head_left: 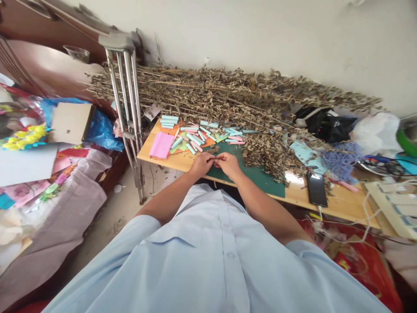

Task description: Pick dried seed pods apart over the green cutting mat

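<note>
Fingers of both hands (202, 164) (227, 164) pinch together, whatever they hold indistinct.

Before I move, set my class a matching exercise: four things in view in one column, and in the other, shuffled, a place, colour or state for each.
Column 1
1. Phone
2. Crutch
3. Mat
4. Flat sheet

Column 2
A. Dark green, partly covered by dried leaves
B. Lying flat, with a pale cable at its near end
C. Pink, lying on the tabletop
D. Metal, standing upright

Right pairs: 1-B, 2-D, 3-A, 4-C.
</note>
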Available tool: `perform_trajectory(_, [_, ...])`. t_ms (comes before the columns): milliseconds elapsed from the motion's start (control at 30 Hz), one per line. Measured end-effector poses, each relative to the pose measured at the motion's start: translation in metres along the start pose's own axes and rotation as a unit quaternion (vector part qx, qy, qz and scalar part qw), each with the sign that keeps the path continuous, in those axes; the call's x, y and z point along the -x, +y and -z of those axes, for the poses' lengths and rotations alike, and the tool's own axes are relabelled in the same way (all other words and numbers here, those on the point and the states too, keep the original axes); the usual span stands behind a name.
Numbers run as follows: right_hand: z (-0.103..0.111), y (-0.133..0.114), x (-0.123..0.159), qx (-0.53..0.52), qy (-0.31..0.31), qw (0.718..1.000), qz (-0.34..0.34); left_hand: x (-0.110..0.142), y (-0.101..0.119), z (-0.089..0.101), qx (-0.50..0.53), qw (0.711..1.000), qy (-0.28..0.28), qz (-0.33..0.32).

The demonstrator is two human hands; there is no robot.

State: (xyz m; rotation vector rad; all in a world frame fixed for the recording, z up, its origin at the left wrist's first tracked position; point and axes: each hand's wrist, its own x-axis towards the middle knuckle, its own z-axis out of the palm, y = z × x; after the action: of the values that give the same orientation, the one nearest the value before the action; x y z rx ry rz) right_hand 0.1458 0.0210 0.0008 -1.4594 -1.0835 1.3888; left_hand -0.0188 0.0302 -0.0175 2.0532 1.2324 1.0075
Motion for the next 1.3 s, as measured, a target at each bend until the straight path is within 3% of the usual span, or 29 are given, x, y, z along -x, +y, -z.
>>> perform_trajectory(367, [0.003, 0.001, 0.001, 0.030, 0.021, 0.998, 0.044, 0.002, 0.001, 0.001, 0.027, 1.000, -0.004, -0.002])
perform_trajectory(500, [0.006, -0.005, 0.003, -0.020, 0.043, 0.998, 0.040, 0.000, -0.005, -0.001, -0.020, 1.000, -0.002, -0.008])
perform_trajectory(667, [0.011, -0.015, 0.010, -0.119, 0.031, 0.992, 0.007, -0.004, -0.010, -0.002, -0.119, 0.991, -0.049, -0.030])
perform_trajectory(800, [0.016, -0.022, 0.022, -0.145, 0.028, 0.989, 0.015, -0.004, -0.005, 0.005, -0.097, 0.992, -0.074, -0.027])
perform_trajectory(900, [0.021, -0.027, 0.033, -0.127, 0.025, 0.991, 0.036, -0.001, 0.001, 0.013, -0.042, 0.999, -0.034, -0.005])
perform_trajectory(1033, [0.025, -0.034, 0.047, -0.101, 0.024, 0.992, 0.075, 0.002, 0.017, 0.018, 0.099, 0.989, 0.081, 0.074])
perform_trajectory(1100, [0.022, -0.039, 0.053, -0.072, 0.021, 0.991, 0.112, 0.001, 0.031, 0.017, 0.242, 0.953, 0.121, 0.139])
perform_trajectory(1133, [0.020, -0.042, 0.056, -0.047, 0.017, 0.990, 0.135, -0.001, 0.039, 0.016, 0.335, 0.919, 0.120, 0.173])
perform_trajectory(1167, [0.017, -0.045, 0.059, -0.012, 0.013, 0.986, 0.164, -0.003, 0.048, 0.014, 0.435, 0.871, 0.102, 0.201])
perform_trajectory(1233, [0.012, -0.051, 0.065, 0.099, 0.004, 0.967, 0.235, -0.006, 0.066, 0.011, 0.604, 0.761, 0.012, 0.235])
perform_trajectory(1300, [0.011, -0.056, 0.070, 0.252, -0.017, 0.919, 0.302, -0.008, 0.080, 0.009, 0.697, 0.672, -0.044, 0.248])
